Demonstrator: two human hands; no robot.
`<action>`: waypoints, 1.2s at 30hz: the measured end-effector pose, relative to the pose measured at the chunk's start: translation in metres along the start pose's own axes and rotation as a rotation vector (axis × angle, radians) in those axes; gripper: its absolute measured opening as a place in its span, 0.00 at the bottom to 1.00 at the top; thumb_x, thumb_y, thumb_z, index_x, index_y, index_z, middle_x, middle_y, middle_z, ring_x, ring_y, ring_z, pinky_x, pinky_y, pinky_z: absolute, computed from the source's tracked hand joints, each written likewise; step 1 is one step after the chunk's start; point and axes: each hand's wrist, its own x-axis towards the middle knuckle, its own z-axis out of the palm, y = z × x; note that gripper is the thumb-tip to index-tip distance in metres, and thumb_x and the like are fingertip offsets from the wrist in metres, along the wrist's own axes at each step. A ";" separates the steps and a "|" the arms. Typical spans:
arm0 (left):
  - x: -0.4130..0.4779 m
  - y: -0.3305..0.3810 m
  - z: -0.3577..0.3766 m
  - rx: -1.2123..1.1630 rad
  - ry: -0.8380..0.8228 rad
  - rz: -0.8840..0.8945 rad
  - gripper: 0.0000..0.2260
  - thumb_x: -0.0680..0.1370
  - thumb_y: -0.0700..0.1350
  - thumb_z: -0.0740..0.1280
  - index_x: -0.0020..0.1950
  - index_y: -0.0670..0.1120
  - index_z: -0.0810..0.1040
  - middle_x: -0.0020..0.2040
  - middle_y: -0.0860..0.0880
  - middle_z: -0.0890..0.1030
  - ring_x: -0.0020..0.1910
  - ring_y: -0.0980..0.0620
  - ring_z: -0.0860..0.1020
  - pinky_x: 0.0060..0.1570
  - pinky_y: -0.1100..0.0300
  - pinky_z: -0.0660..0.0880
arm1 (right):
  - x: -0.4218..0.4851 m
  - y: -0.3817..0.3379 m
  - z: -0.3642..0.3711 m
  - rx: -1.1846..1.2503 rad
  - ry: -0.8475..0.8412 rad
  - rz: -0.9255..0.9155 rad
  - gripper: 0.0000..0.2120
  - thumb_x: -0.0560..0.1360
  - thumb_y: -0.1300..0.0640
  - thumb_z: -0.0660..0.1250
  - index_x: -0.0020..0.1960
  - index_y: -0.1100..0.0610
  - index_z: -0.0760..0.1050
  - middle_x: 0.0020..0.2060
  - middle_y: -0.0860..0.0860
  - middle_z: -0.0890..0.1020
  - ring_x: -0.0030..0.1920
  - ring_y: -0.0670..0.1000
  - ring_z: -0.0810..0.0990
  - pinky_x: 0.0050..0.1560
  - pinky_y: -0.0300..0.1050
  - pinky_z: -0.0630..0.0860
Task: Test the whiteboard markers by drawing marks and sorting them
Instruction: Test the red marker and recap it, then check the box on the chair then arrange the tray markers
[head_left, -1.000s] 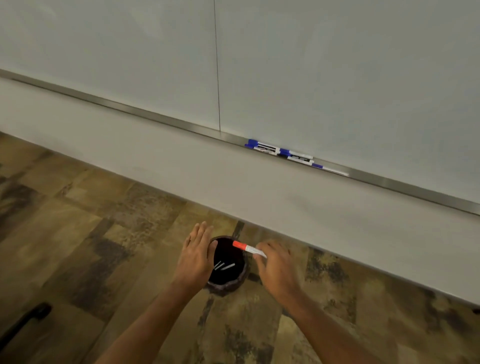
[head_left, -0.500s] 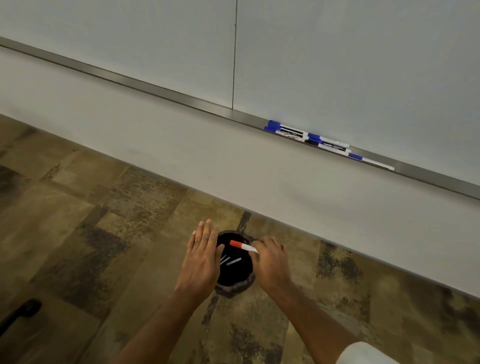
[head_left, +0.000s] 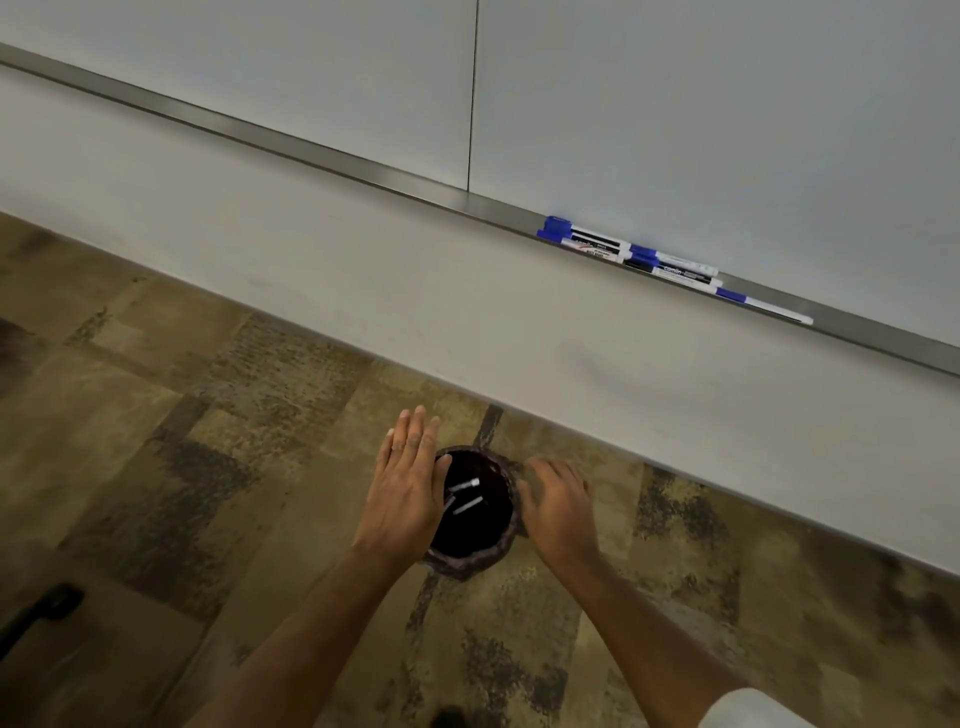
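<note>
markers on the tray (head_left: 363, 169) are showing dark labels with white print, too small and blurred to read for sure. five markers (head_left: 631, 254) are lying on that metal tray under the whiteboard (head_left: 727, 104), bunched to the right of the board seam: blue caps are showing on at least four of them, bodies white, some overlapping and touching each other, the last one (head_left: 763, 309) lying alone furthest right. a dark round cup (head_left: 467, 564) is sitting on the floor (head_left: 156, 441), near the wall (head_left: 311, 270). inside the cup two pale marker ends (head_left: 466, 494) are showing clearly, lying tilted against the dark inside, and a third bit is maybe peeking at the left rim by the thumb, cannot tell for sure. left hand (head_left: 408, 493) is resting flat against the cup's left side, fingers straight and pressed together, thumb lying along the rim, nothing pinched. right hand (head_left: 558, 506) is hovering just beside the cup's right rim, fingers curled loosely and a bit blurred, nothing visible in it; whether it is touching the cup, cannot tell. a white sleeve (head_left: 753, 709) is showing at the bottom right corner. a black object (head_left: 39, 616) is lying on the floor at the far left, well apart from the cup, not identifiable.
</note>
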 end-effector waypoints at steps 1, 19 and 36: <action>0.002 0.004 -0.004 0.003 0.003 0.008 0.29 0.84 0.58 0.39 0.82 0.45 0.51 0.82 0.48 0.46 0.79 0.57 0.35 0.76 0.62 0.33 | -0.003 0.000 -0.006 0.015 0.020 -0.001 0.12 0.79 0.54 0.66 0.61 0.56 0.79 0.59 0.52 0.81 0.62 0.55 0.76 0.62 0.52 0.67; 0.027 0.194 -0.099 0.052 0.244 0.371 0.26 0.87 0.53 0.52 0.82 0.45 0.52 0.83 0.47 0.47 0.81 0.53 0.41 0.79 0.53 0.42 | -0.041 -0.030 -0.225 0.069 0.585 -0.208 0.14 0.80 0.52 0.67 0.64 0.54 0.78 0.66 0.50 0.78 0.71 0.52 0.71 0.69 0.54 0.68; 0.014 0.486 -0.089 -0.019 0.393 0.706 0.28 0.85 0.58 0.50 0.82 0.48 0.52 0.83 0.49 0.48 0.81 0.52 0.44 0.79 0.55 0.41 | -0.120 0.096 -0.468 -0.013 0.966 -0.147 0.21 0.82 0.43 0.57 0.71 0.51 0.71 0.74 0.51 0.71 0.77 0.53 0.63 0.72 0.63 0.63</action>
